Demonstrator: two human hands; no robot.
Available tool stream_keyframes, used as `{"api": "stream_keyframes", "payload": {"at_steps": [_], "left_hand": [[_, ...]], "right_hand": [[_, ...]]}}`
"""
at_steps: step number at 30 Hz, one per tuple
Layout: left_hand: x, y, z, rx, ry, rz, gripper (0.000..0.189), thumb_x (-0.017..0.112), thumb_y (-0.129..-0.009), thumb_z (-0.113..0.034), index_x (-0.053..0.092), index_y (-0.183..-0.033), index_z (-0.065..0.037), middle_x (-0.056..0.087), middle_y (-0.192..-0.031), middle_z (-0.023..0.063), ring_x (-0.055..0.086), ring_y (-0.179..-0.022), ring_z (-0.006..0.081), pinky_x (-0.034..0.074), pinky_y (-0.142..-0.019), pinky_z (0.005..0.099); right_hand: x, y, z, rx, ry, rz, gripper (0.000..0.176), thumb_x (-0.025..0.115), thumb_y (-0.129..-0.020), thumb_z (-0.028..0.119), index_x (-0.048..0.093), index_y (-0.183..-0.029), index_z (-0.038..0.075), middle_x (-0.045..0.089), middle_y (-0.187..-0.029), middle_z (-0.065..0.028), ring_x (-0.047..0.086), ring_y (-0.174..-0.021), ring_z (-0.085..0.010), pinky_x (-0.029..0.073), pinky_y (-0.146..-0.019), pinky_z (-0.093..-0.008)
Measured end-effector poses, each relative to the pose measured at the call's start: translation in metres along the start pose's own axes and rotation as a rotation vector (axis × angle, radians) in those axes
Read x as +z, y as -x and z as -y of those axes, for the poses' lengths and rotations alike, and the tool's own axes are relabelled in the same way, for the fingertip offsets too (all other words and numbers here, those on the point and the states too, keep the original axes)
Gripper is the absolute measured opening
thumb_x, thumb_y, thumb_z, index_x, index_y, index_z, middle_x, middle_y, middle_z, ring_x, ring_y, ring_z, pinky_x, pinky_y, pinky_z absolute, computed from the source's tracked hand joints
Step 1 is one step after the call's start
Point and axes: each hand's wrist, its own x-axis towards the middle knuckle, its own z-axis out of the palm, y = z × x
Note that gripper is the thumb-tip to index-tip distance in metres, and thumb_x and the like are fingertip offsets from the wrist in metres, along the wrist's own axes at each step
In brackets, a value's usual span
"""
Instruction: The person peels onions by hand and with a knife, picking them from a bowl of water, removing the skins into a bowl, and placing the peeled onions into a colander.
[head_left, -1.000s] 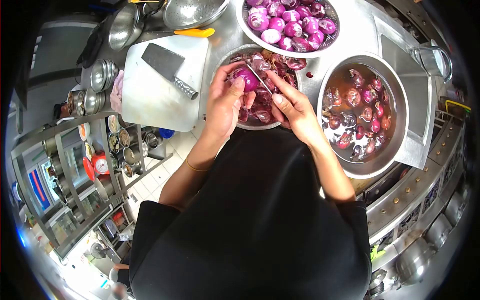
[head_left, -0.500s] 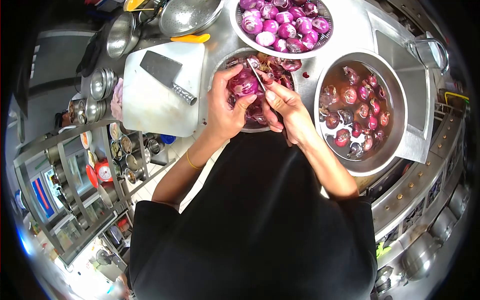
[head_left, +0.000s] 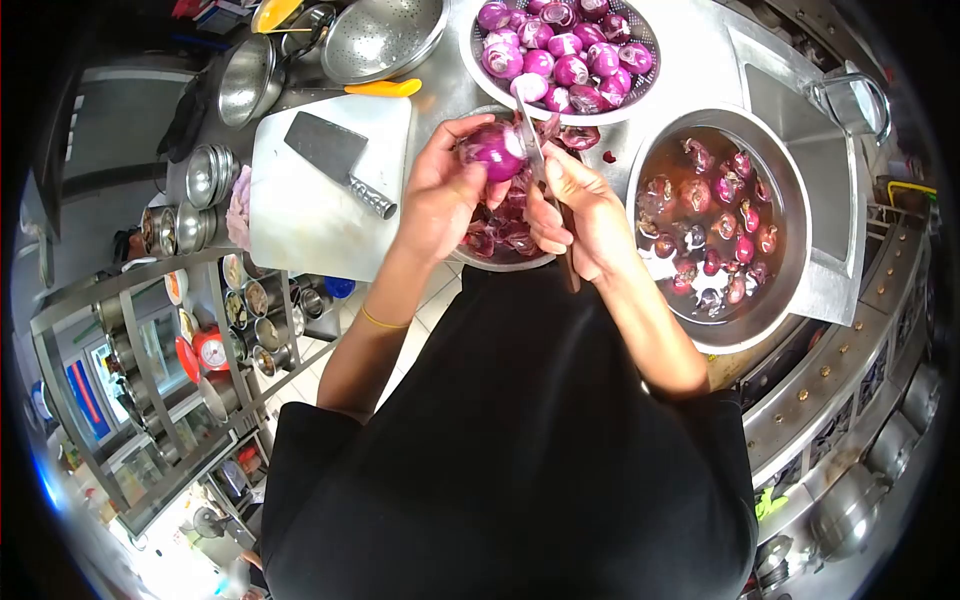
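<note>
Between the fingers of my left hand (head_left: 440, 195) is a red onion (head_left: 492, 150), shiny purple with a pale patch on its right side. My right hand (head_left: 585, 205) is closed round the handle of a small knife (head_left: 530, 135). The blade points up and away, right against the onion's pale side. Below both hands stands a metal bowl (head_left: 510, 264) of loose onion skins (head_left: 500, 235), partly hidden by my hands. Beyond it, a colander (head_left: 640, 90) is heaped with peeled red onions (head_left: 570, 70).
On the right, a large metal basin (head_left: 795, 250) holds unpeeled onions (head_left: 695, 195) in brownish water, beside a sink (head_left: 800, 110). A cleaver (head_left: 325, 145) lies on a white cutting board (head_left: 290, 225) at the left. Metal bowls (head_left: 245, 80) and a strainer (head_left: 385, 40) stand at the back left.
The onion in my left hand has turned and risen slightly, now showing a smoother purple surface and a pale patch. My right hand has shifted the knife, with its blade more upright.
</note>
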Motion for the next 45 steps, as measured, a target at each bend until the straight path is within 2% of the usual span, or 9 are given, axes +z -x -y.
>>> {"api": "stream_keyframes", "payload": {"at_steps": [3, 5, 9, 18, 23, 29, 32, 33, 45], "left_hand": [[0.006, 0.000, -0.006, -0.092, 0.153, -0.031, 0.047, 0.060, -0.087, -0.008, 0.040, -0.129, 0.000, 0.058, -0.101, 0.0086, 0.056, -0.081, 0.0154, 0.046, -0.067, 0.0263], [0.007, 0.002, -0.005, -0.130, 0.161, -0.118, 0.045, 0.060, -0.087, -0.006, 0.042, -0.128, -0.002, 0.059, -0.097, 0.0077, 0.056, -0.075, 0.0139, 0.047, -0.067, 0.0267], [-0.002, 0.008, 0.004, -0.037, -0.287, -0.249, 0.033, 0.053, -0.091, -0.009, 0.049, -0.123, -0.001, 0.059, -0.102, 0.0097, 0.059, -0.077, 0.0178, 0.049, -0.066, 0.0279], [-0.029, 0.018, 0.000, -0.036, 0.244, -0.129, 0.043, 0.052, -0.090, -0.015, 0.040, -0.130, -0.002, 0.054, -0.115, 0.0187, 0.055, -0.094, 0.0290, 0.043, -0.083, 0.0381], [-0.041, 0.019, 0.002, -0.053, 0.428, -0.126, 0.045, 0.049, -0.093, -0.020, 0.039, -0.134, -0.003, 0.054, -0.115, 0.0188, 0.052, -0.089, 0.0260, 0.043, -0.077, 0.0350], [-0.033, 0.021, -0.003, -0.114, 0.272, -0.125, 0.045, 0.046, -0.096, -0.025, 0.038, -0.134, -0.004, 0.055, -0.113, 0.0171, 0.050, -0.080, 0.0203, 0.041, -0.068, 0.0294], [-0.024, 0.022, -0.004, -0.099, 0.248, -0.128, 0.046, 0.046, -0.096, -0.026, 0.037, -0.135, -0.003, 0.056, -0.110, 0.0148, 0.049, -0.075, 0.0185, 0.041, -0.064, 0.0289], [-0.021, 0.021, -0.005, -0.103, 0.249, -0.122, 0.046, 0.046, -0.096, -0.026, 0.037, -0.135, -0.003, 0.056, -0.110, 0.0148, 0.049, -0.075, 0.0185, 0.041, -0.064, 0.0289], [-0.009, 0.019, -0.011, -0.130, 0.174, -0.043, 0.052, 0.047, -0.096, -0.034, 0.039, -0.133, 0.000, 0.058, -0.102, 0.0093, 0.051, -0.070, 0.0171, 0.041, -0.058, 0.0275]], "right_hand": [[-0.004, -0.005, -0.005, 0.066, -0.201, 0.051, 0.026, 0.046, -0.098, 0.021, 0.054, -0.116, 0.005, 0.045, -0.059, -0.0025, 0.034, -0.042, -0.0076, 0.027, -0.038, -0.0212], [-0.012, -0.014, -0.015, -0.090, 0.295, -0.061, 0.029, 0.047, -0.098, 0.017, 0.050, -0.122, 0.001, 0.044, -0.059, -0.0012, 0.033, -0.042, -0.0069, 0.027, -0.038, -0.0211], [-0.004, -0.010, -0.009, 0.026, 0.110, 0.008, 0.021, 0.047, -0.098, 0.016, 0.053, -0.112, 0.002, 0.045, -0.059, -0.0019, 0.033, -0.042, -0.0071, 0.028, -0.038, -0.0210], [-0.023, -0.019, -0.007, 0.048, -0.046, 0.036, 0.014, 0.046, -0.098, 0.020, 0.052, -0.100, 0.008, 0.047, -0.061, -0.0025, 0.036, -0.044, -0.0079, 0.030, -0.039, -0.0208], [-0.032, -0.027, -0.013, -0.114, 0.328, -0.123, 0.032, 0.047, -0.098, 0.017, 0.050, -0.129, 0.008, 0.046, -0.062, -0.0010, 0.036, -0.045, -0.0058, 0.029, -0.040, -0.0203], [-0.018, -0.017, -0.014, -0.140, 0.884, -0.088, 0.060, 0.054, -0.092, 0.010, 0.027, -0.146, 0.012, 0.051, -0.076, -0.0061, 0.043, -0.064, -0.0115, 0.043, -0.066, -0.0251], [0.000, -0.006, -0.005, -0.436, 1.169, 0.029, 0.058, 0.054, -0.090, 0.009, 0.031, -0.143, 0.013, 0.059, -0.113, -0.0225, 0.062, -0.090, -0.0336, 0.044, -0.092, -0.0356], [-0.001, -0.013, -0.009, -0.723, 1.206, 0.081, 0.057, 0.054, -0.090, 0.008, 0.032, -0.142, 0.015, 0.056, -0.114, -0.0242, 0.060, -0.089, -0.0407, 0.047, -0.083, -0.0396], [-0.003, -0.007, -0.007, -0.722, 1.195, 0.114, 0.045, 0.054, -0.085, -0.001, 0.056, -0.127, 0.017, 0.064, -0.100, -0.0177, 0.062, -0.073, -0.0347, 0.050, -0.068, -0.0371]]}}
